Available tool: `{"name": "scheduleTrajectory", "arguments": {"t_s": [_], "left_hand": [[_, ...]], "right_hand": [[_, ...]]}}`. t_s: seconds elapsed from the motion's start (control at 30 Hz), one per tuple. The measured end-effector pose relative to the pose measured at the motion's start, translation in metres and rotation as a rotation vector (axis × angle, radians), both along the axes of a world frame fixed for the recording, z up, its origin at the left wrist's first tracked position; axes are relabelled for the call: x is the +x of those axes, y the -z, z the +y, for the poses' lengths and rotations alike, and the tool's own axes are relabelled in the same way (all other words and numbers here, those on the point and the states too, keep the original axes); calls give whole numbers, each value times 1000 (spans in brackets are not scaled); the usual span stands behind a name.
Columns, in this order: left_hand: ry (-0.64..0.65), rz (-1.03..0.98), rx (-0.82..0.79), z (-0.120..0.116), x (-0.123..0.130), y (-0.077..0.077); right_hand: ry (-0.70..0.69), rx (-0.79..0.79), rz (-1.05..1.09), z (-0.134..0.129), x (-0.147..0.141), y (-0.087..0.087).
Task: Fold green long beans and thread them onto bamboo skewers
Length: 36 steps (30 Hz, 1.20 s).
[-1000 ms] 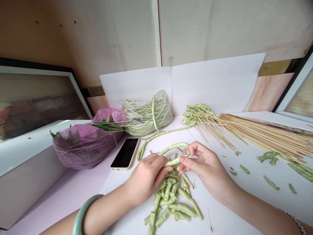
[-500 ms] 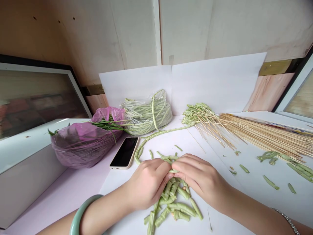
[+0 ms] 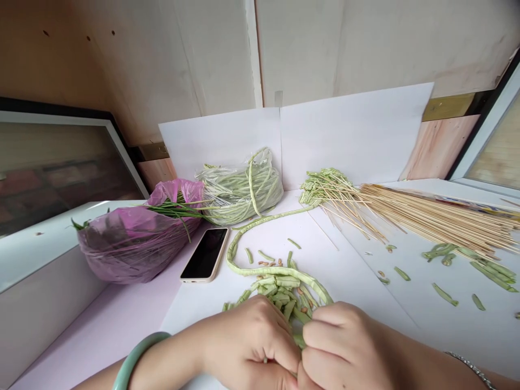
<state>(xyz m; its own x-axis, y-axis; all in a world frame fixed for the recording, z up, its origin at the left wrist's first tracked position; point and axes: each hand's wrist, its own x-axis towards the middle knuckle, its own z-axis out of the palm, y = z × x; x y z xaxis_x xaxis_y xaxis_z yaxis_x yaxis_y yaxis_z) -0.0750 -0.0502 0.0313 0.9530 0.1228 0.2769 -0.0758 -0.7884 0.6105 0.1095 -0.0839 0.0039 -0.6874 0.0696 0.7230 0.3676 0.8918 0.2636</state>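
Note:
A long green bean [image 3: 244, 230] curves from the far skewers round towards me and runs to the back of my right hand [image 3: 343, 346], whose fingers are closed on it. My left hand [image 3: 255, 341] is closed too, pressed against the right one at the bottom edge. A bit of green shows at its curled fingers, while the bean's end between the hands is hidden. Just beyond my knuckles lies a heap of broken bean pieces [image 3: 280, 290], partly covered by the hands. Several small brown bean seeds [image 3: 270, 264] lie at its far side.
Behind are a clear bag of long beans [image 3: 244, 189], a purple bag of greens [image 3: 134, 244] and a phone [image 3: 205, 254]. Bean-threaded skewers [image 3: 329, 187] and a bundle of bare bamboo skewers [image 3: 439, 216] lie at the right, near scattered bean pieces [image 3: 444, 294].
Both hands have come down towards me, off the heap, uncovering its far part and the seeds. The long bean now arcs across the heap to the right hand. The view has shifted slightly.

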Motion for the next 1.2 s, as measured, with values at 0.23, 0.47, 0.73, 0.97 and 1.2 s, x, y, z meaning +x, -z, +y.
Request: {"name": "scheduleTrajectory", "arguments": {"t_s": [0.23,0.47,0.73,0.97,1.2], "left_hand": [[-49,82,38,-4,-1,-3],[-77,87,59,-2,-5,-13],[-425,-12,216,20,-8,-8],[-555,233,403,21,-4,-5],[-594,183,343,20,-4,-6]], "right_hand": [[62,-79,-47,-8,-5,-1],[-87,-16,35,6,4,-15],[17,-225,79,28,20,-24],[-54,-614,87,30,28,-21],[-7,-742,147,29,22,-15]]}}
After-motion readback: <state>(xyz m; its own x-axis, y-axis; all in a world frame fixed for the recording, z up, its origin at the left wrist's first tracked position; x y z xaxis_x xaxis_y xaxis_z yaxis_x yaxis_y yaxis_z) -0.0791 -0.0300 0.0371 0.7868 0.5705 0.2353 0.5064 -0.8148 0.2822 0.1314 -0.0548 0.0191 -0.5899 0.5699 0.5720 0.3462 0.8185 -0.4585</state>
